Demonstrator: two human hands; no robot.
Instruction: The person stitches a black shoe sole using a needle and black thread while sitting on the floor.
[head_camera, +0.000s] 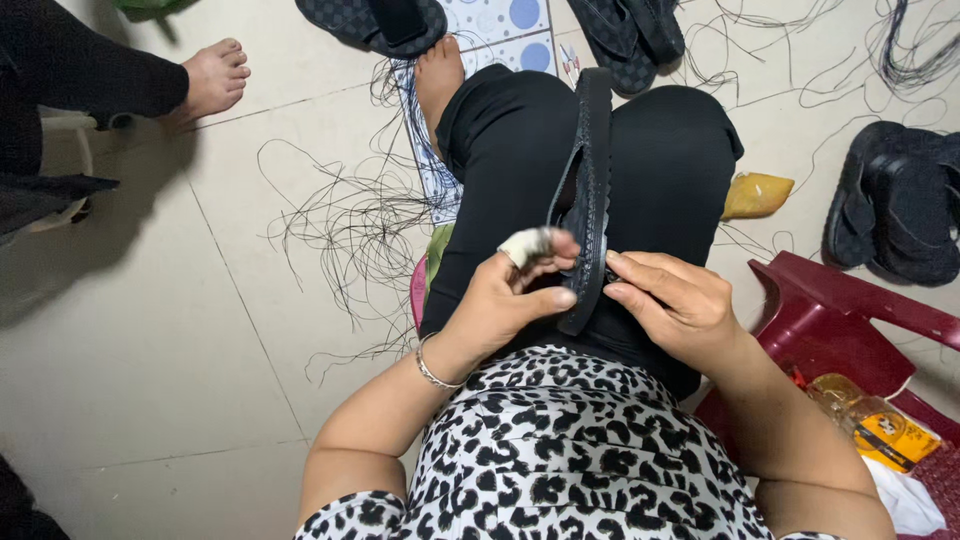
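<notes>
On the lap: black sandal (592, 180) held on edge between the knees.
Left hand (510, 300) and right hand (675, 300) pinch its near end; fingers closed on the sole from both sides.

both hands — left hand (505, 295), right hand (675, 300) — curled, fingertips pinching.

A black rubber flip-flop sandal (590, 190) stands on edge between the knees, the left hand (510, 295) on its left, the right hand (675, 300) on its right. Loose black threads (350, 225) lie left of the legs; a dark red plastic stool (850, 320) stands right, two stacked black sandals (895, 205) beyond it.
</notes>
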